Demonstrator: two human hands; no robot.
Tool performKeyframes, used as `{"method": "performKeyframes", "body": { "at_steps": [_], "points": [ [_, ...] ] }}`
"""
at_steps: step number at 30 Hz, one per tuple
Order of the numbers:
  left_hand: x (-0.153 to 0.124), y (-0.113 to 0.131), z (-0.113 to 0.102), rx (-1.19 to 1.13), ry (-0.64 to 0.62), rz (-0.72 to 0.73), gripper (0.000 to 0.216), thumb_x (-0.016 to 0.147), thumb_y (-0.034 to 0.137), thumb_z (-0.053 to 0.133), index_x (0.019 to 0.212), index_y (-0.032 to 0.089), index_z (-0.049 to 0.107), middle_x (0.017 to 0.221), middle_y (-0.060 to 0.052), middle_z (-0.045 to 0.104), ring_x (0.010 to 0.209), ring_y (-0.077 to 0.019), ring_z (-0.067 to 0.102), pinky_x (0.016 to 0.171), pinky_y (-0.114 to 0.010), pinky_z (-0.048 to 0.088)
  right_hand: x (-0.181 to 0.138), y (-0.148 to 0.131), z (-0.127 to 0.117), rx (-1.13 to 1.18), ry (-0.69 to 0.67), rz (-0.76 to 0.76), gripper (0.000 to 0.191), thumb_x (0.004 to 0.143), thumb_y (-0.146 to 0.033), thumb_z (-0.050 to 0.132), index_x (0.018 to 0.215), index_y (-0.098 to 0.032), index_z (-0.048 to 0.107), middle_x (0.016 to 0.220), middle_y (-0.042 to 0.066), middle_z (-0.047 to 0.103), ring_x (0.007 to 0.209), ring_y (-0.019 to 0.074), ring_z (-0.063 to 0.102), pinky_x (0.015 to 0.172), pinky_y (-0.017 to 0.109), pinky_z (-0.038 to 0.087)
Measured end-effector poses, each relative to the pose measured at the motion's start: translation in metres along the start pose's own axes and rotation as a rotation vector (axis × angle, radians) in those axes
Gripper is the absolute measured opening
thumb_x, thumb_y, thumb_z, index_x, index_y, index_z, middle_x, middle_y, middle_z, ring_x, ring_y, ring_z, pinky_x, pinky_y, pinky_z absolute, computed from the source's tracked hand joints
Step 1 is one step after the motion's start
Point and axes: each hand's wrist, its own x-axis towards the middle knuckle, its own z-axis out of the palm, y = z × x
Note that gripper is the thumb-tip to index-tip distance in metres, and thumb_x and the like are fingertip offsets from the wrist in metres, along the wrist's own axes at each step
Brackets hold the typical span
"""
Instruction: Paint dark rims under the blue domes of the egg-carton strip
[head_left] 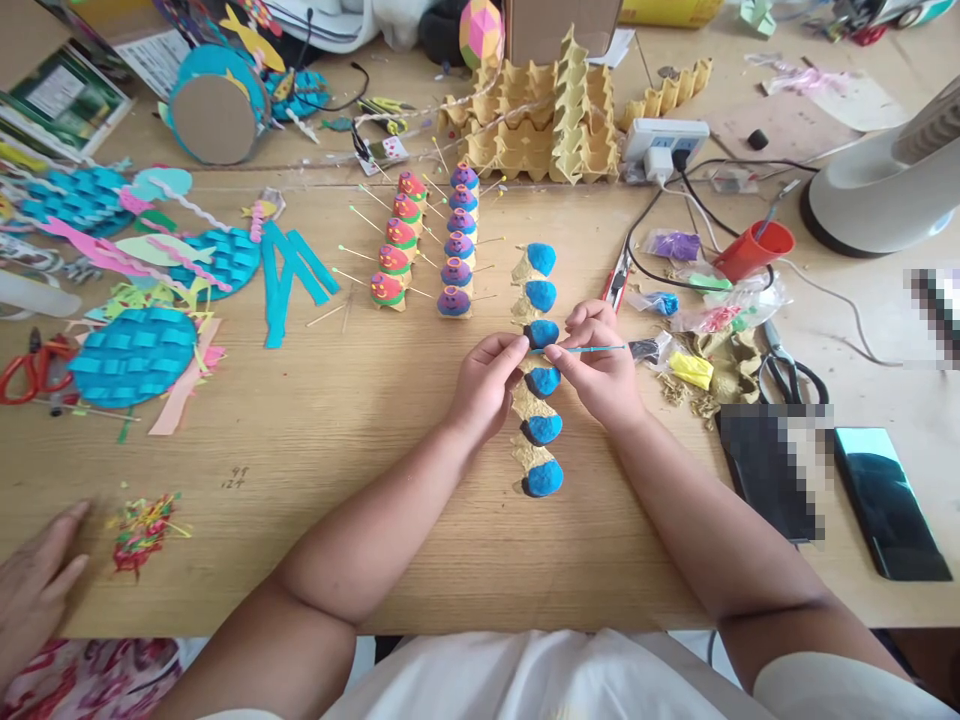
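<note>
A row of egg-carton cups with blue tops runs down the middle of the wooden table. Both hands meet over its third cup. My left hand pinches something tiny at its fingertips beside that cup; what it holds is too small to name. My right hand is closed on a thin blue-tipped stick that points right, level with the table.
Two rows of painted cups with pins stand behind. Blue woven paper discs and paper scraps lie at the left, another person's hand at the lower left. Scissors, clay bags, a red cup and phones sit at the right.
</note>
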Motion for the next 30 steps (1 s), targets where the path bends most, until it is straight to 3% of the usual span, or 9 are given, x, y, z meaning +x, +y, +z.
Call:
{"method": "performKeyframes", "body": {
  "at_steps": [6,10,15,24,30],
  "points": [
    [0.0003,0.0013,0.0012,-0.008,-0.013,-0.01,0.049,0.066,0.05,0.105,0.073,0.018,0.068,0.059,0.006,0.061,0.052,-0.0058,0.053,0.05,-0.018,0.04,0.0018,0.0,0.0012,-0.056,0.028,-0.008,0.04,0.089,-0.059,0.088,0.077,-0.026,0.068,0.104,0.004,0.057,0.103,0.023,0.06,0.101,0.046,0.052],
    [0.001,0.0005,0.0001,-0.015,-0.022,-0.004,0.051,0.062,0.052,0.107,0.073,0.018,0.07,0.061,0.005,0.064,0.052,-0.006,0.054,0.05,-0.018,0.041,0.0014,-0.0021,0.0005,-0.026,0.011,0.012,0.039,0.09,-0.057,0.087,0.077,-0.026,0.067,0.105,0.003,0.056,0.105,0.0226,0.06,0.104,0.046,0.052],
    [0.0006,0.0005,-0.0004,0.0,-0.016,0.006,0.046,0.067,0.047,0.105,0.072,0.019,0.069,0.057,0.006,0.058,0.049,-0.0051,0.05,0.048,-0.018,0.038,0.0009,-0.0035,0.0005,0.006,-0.022,0.039,0.042,0.09,-0.059,0.087,0.077,-0.026,0.065,0.106,0.003,0.057,0.108,0.0226,0.061,0.107,0.046,0.052],
    [-0.0013,0.0022,0.0019,0.057,0.056,-0.043,0.038,0.08,0.039,0.098,0.072,0.019,0.067,0.063,0.005,0.063,0.054,-0.0071,0.057,0.055,-0.02,0.046,0.001,-0.0005,0.0044,-0.032,0.056,0.038,0.05,0.088,-0.07,0.083,0.077,-0.026,0.063,0.099,0.002,0.054,0.098,0.0218,0.058,0.1,0.044,0.053],
    [0.0008,-0.0019,-0.0004,-0.014,0.0,-0.027,0.037,0.078,0.044,0.099,0.076,0.019,0.072,0.066,0.003,0.067,0.055,-0.0096,0.061,0.053,-0.021,0.048,0.0011,-0.0004,0.0036,-0.013,0.065,0.059,0.05,0.087,-0.07,0.084,0.075,-0.025,0.063,0.099,0.002,0.053,0.099,0.0209,0.058,0.103,0.043,0.05]
  ]
}}
